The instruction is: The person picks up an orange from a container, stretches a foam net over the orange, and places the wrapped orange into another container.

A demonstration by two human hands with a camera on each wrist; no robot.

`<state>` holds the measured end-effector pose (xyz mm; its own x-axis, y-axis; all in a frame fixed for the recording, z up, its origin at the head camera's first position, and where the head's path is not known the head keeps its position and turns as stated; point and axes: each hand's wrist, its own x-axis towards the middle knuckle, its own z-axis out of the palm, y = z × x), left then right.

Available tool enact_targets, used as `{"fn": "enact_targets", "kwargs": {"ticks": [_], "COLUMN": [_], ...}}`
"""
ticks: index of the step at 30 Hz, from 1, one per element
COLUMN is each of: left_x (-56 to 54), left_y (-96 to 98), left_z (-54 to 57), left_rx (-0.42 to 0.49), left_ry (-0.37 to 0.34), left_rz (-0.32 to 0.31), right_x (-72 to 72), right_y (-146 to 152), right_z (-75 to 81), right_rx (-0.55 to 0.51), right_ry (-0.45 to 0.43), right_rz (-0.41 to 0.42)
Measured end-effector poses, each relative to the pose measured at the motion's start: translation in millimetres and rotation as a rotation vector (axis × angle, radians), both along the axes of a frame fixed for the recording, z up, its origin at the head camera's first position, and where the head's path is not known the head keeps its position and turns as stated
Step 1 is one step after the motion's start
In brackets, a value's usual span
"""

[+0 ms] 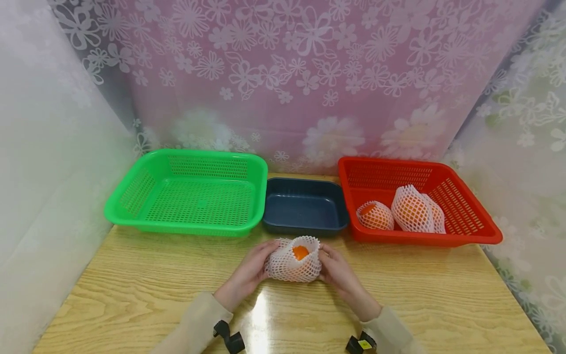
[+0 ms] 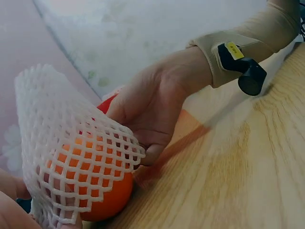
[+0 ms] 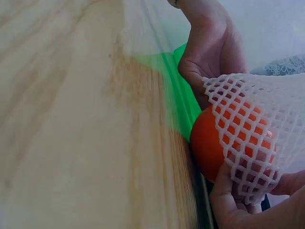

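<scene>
A white foam net sleeve (image 1: 287, 270) is stretched over an orange-coloured round fruit (image 1: 300, 252) at the table's middle. My left hand (image 1: 249, 270) grips the sleeve at its left side, while my right hand (image 1: 339, 273) pinches its right edge. In the left wrist view, the bare lower part of the fruit (image 2: 112, 202) pokes out of the sleeve (image 2: 62, 124) close to the tabletop. From the right wrist, the fruit (image 3: 205, 143) shows partly uncovered, with the netting (image 3: 248, 129) held by both hands. Some fingertips are hidden behind the netting.
A green basket (image 1: 185, 228) stands at the back left of the wooden table (image 1: 155, 275). Beside it is a dark blue tray (image 1: 305, 230). At the back right, a red basket (image 1: 424, 239) holds several net-wrapped orange fruits (image 1: 413, 209). Floral curtains (image 1: 287, 98) surround the table.
</scene>
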<state>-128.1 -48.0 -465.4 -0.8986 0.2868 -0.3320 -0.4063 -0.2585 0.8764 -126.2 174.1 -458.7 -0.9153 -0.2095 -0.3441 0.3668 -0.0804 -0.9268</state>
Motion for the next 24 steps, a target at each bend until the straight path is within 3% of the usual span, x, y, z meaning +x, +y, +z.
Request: {"fn": "enact_targets", "kwargs": {"ticks": [7, 12, 17, 21, 24], "left_x": [1.2, 3.1, 0.2, -2.4, -5.4], "left_y": [5.8, 12.0, 17.4, 20.6, 22.9], "left_z": [-4.9, -2.8, -2.9, 2.2, 5.7], "left_rx": [-0.163, -0.26, -0.331, -0.351, -0.312], "left_ry": [0.019, 0.104, 0.192, 0.247, 0.273], "left_rz": [0.012, 0.017, 0.107, 0.166, 0.176], "right_x": [-1.8, -0.6, -1.4, -2.3, -2.4], "right_y": [0.5, 1.4, -5.6, -2.9, -0.9], "right_z": [-2.3, -5.4, 0.3, 6.7, 14.6], "right_rx": [0.053, 0.079, 0.118, 0.064, 0.01], "right_ry": [0.041, 0.084, 0.038, 0.042, 0.031], "right_rz": [0.024, 0.037, 0.013, 0.098, 0.133]}}
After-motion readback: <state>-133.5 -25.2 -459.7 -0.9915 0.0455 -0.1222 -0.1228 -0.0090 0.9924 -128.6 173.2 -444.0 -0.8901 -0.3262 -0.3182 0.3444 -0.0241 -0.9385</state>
